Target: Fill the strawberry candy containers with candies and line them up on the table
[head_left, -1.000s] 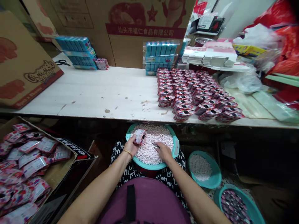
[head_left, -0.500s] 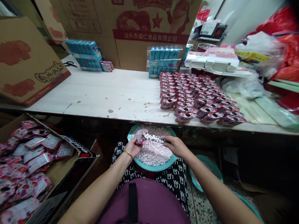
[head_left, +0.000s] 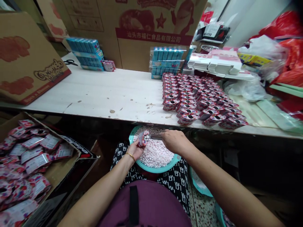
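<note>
My left hand (head_left: 136, 150) is closed around a small red-and-white printed carton (head_left: 143, 138), tilted with its opening toward the right. White candies show in that opening. My right hand (head_left: 174, 140) grips a dark metal scoop (head_left: 155, 137), its tip at the carton's mouth. Below both hands, a turquoise basin (head_left: 155, 171) full of small whitish-pink candies (head_left: 157, 154) rests on my lap. Rows of similar cartons (head_left: 188, 118) stand upright on the white table (head_left: 123, 94), their round top holes facing up.
At left, an open cardboard box (head_left: 60, 167) holds many loose cartons. A large brown box (head_left: 30, 60) sits on the table's left end. Blue packs (head_left: 165, 60) stand at the back, with flat white card (head_left: 215, 63) to their right. Another turquoise basin (head_left: 201, 186) is on the floor.
My right hand has turned and risen slightly, tipping the scoop against the carton. White candies that lay along the scoop are now mostly gone from it. The left hand stays nearly in place.
</note>
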`<state>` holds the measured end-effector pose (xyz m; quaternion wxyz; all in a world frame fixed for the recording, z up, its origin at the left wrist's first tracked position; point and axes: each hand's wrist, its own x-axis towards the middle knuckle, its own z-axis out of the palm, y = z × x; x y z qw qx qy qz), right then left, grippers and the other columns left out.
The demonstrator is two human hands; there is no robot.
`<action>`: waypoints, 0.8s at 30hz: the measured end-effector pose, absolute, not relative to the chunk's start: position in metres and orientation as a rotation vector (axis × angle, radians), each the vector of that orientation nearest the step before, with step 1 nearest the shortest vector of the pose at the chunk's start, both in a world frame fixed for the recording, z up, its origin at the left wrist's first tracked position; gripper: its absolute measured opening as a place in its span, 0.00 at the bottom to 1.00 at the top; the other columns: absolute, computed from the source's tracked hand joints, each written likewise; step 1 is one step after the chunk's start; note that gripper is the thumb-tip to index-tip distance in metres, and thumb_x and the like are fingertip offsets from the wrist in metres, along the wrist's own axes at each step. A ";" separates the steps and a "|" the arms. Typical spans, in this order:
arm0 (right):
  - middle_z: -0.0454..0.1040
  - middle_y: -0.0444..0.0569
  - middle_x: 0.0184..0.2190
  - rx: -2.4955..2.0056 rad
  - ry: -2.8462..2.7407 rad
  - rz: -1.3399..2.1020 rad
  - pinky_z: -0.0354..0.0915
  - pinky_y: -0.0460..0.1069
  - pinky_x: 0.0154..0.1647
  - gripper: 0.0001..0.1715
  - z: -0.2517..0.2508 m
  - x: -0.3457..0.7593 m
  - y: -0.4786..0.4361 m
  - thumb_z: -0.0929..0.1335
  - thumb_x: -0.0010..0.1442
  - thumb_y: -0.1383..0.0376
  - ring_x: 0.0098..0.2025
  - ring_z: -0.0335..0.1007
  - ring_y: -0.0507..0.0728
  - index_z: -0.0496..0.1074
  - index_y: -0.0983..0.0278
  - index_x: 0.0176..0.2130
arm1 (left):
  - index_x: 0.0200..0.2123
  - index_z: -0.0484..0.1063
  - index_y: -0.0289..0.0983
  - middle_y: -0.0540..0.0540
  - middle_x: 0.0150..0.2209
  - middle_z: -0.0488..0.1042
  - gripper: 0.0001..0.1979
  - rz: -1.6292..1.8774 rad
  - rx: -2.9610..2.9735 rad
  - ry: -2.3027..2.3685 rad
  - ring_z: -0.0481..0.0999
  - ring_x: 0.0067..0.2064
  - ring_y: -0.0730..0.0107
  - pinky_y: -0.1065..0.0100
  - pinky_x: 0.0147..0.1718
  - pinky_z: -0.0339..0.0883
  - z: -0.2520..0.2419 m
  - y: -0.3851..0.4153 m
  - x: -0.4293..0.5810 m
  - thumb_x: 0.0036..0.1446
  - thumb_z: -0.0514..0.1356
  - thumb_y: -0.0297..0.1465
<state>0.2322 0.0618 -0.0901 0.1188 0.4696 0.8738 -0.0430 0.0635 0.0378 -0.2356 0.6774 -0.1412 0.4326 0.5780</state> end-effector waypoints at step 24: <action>0.71 0.49 0.41 1.168 2.920 -0.097 0.58 0.45 0.31 0.21 -0.091 0.236 0.098 0.62 0.56 0.60 0.37 0.68 0.54 0.63 0.59 0.50 | 0.42 0.68 0.31 0.36 0.35 0.73 0.13 1.081 0.007 0.655 0.75 0.34 0.62 0.66 0.27 0.70 -0.152 0.060 0.078 0.56 0.54 0.32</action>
